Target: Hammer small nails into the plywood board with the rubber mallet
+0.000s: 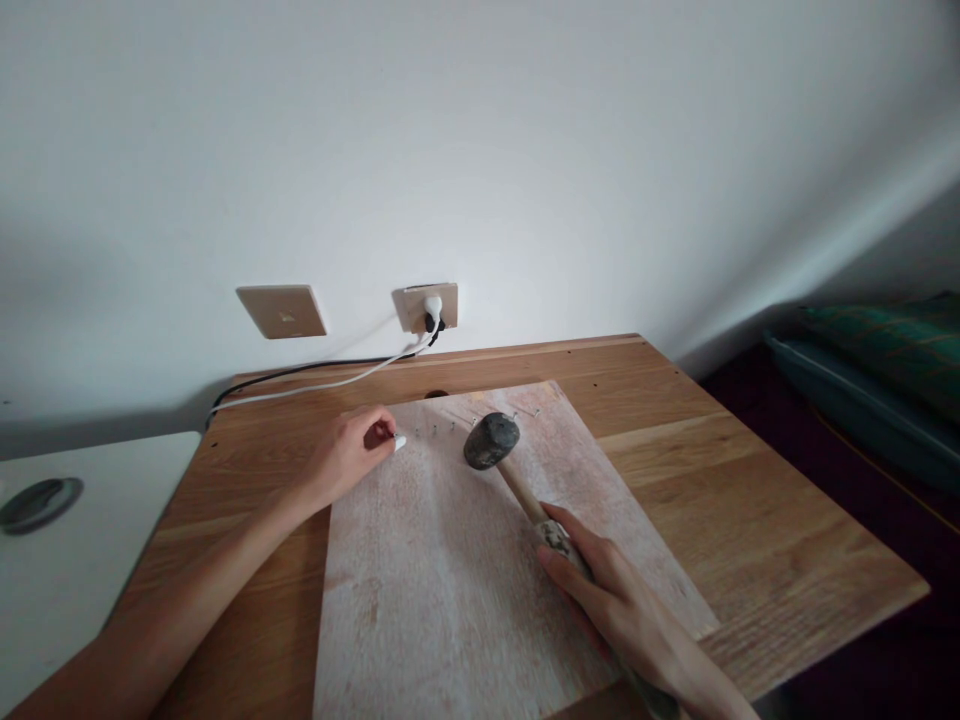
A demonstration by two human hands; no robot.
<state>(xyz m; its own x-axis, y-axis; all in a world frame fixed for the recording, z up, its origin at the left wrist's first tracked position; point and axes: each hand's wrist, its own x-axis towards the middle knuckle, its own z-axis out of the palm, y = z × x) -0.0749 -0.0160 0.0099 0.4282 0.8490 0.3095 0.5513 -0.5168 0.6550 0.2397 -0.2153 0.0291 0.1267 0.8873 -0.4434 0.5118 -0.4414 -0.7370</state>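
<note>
In my right hand (600,570) is a rubber mallet (492,440), gripped by its wooden handle, its black head above the far part of a pale, worn board (442,570). My left hand (356,450) is at the board's far left corner, thumb and fingers pinched on a small white piece (400,441) with a thin nail-like tip; its exact kind is too small to make out. A row of several small nails (435,430) stands up along the board's far edge, partly hidden behind the mallet head.
The board lies on a wooden table (750,540) against a white wall. White and black cables (337,380) run from a wall socket (431,308) across the table's back left. A white surface (97,560) adjoins at left; dark green fabric (885,350) lies at right.
</note>
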